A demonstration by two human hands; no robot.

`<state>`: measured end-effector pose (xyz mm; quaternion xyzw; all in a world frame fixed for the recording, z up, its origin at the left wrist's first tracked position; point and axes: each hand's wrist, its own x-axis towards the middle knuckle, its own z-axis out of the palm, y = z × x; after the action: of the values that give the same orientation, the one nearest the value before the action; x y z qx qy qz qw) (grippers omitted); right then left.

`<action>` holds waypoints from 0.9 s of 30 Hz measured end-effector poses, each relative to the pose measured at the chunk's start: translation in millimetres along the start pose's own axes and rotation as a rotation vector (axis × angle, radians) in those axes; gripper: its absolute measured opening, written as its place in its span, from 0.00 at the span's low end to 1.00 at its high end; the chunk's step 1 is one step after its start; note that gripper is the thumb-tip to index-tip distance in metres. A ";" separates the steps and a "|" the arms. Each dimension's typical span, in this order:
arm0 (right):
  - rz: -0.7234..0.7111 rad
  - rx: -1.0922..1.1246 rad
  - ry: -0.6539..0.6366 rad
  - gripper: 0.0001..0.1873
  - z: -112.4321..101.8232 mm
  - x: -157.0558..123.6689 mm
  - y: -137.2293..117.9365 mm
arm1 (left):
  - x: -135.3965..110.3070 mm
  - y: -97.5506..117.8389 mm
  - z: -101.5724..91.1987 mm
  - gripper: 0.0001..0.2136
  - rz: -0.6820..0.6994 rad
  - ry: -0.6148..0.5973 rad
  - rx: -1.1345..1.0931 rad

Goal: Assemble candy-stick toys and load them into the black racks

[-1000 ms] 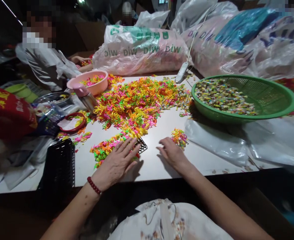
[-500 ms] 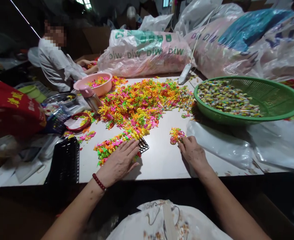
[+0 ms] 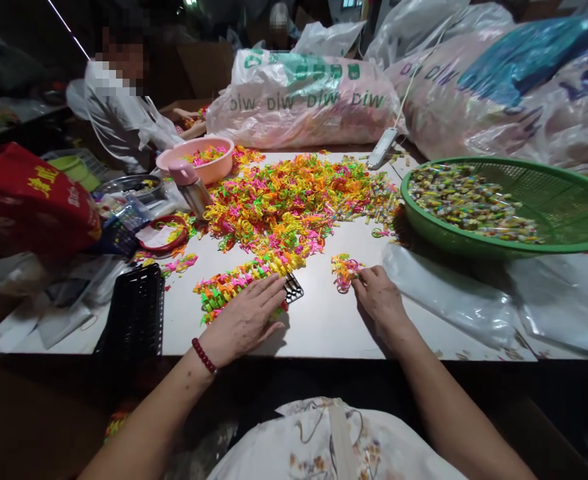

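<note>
Left hand (image 3: pixel 247 316) flat over loaded black grid tray (image 3: pixel 295 291), grip unclamped, likely steadying it. Right hand (image 3: pixel 381 301) at small plastic-piece pile (image 3: pixel 345 272) on bench (image 3: pixel 324 323), probably handy there; pinch unclear.

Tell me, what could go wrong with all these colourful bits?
The left hand lies over rows of bits on the black grid, so a nudge might mess them up.
The small clump by the right hand sits loose and could scatter.
The flask stands beside the big pile; if bumped, it might topple into it.
</note>
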<state>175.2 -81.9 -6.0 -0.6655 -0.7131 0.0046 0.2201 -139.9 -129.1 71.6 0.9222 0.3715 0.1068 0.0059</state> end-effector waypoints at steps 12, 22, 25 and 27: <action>-0.276 0.452 0.086 0.11 -11.5 -1.7 -32.2 | -1.5 -1.4 0.6 0.25 -0.007 -0.031 -0.003; -0.151 0.977 -0.305 0.14 27.4 -6.5 -115.1 | -1.9 0.1 -2.7 0.35 -0.054 -0.048 -0.027; -0.099 1.024 -0.287 0.15 35.9 -6.4 -116.4 | -2.2 0.8 -2.1 0.36 -0.071 -0.049 -0.030; -0.116 1.041 -0.288 0.15 38.3 -7.8 -114.7 | -2.3 1.5 -2.2 0.36 -0.077 -0.048 -0.027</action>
<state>54.5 -91.5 -8.6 -0.4208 -0.6750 0.4362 0.4207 -141.0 -131.9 73.4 0.9093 0.4052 0.0894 0.0313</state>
